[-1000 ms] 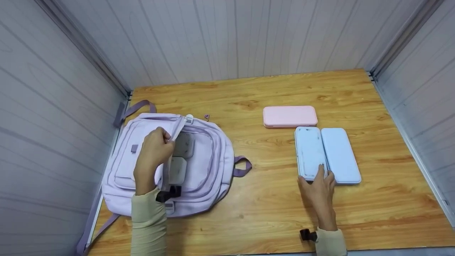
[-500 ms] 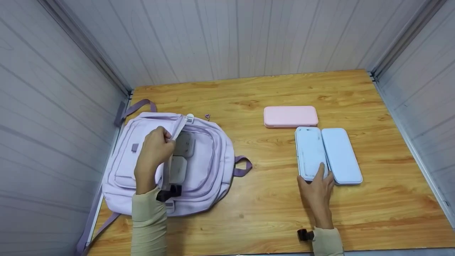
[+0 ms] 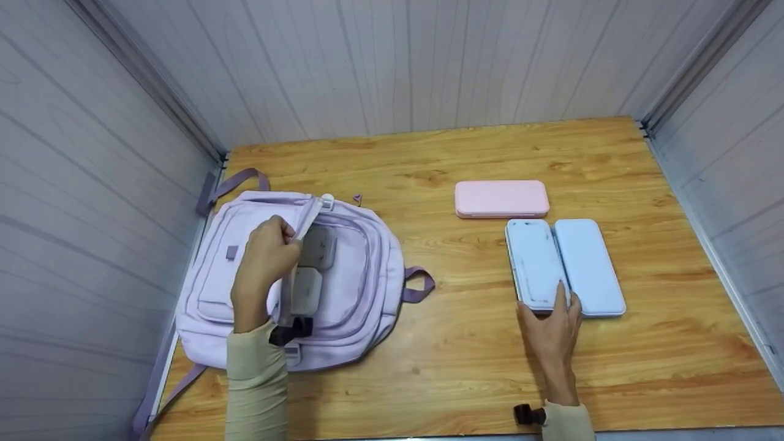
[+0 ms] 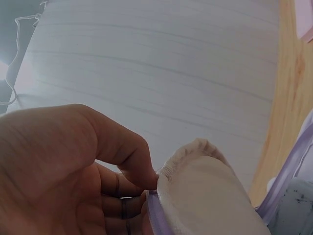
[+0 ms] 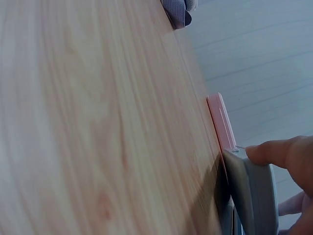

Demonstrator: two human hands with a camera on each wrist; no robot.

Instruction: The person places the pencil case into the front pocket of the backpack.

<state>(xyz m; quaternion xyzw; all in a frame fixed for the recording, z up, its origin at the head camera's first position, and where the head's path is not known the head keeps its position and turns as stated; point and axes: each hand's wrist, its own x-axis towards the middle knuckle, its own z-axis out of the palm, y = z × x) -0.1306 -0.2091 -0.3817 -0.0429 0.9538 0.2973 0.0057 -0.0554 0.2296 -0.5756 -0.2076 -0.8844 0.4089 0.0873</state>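
My left hand (image 3: 263,263) pinches the edge of the front pocket flap (image 4: 200,196) on a lilac backpack (image 3: 211,263), holding it raised. Inside that pocket, two greyish cases (image 3: 320,248) show partly behind the flap. On the right of the table my right hand (image 3: 554,337) grips the near end of a scuffed light blue pencil case (image 3: 531,257), thumb on its left side and fingers on its top and right. In the right wrist view a dark shadow lies along the underside of this case (image 5: 257,196). A second light blue pencil case (image 3: 589,263) lies right beside it.
A pink pencil case (image 3: 502,199) lies crosswise behind the blue ones. The backpack's purple top loop (image 3: 418,286) points toward the table's middle. Pale panel walls (image 3: 398,67) enclose the wooden table (image 3: 465,367) at the back and both sides.
The scuffed blue case has turned slightly, its far end going left and its near end right. My right hand shifted a little with it. The left hand keeps its hold on the flap.
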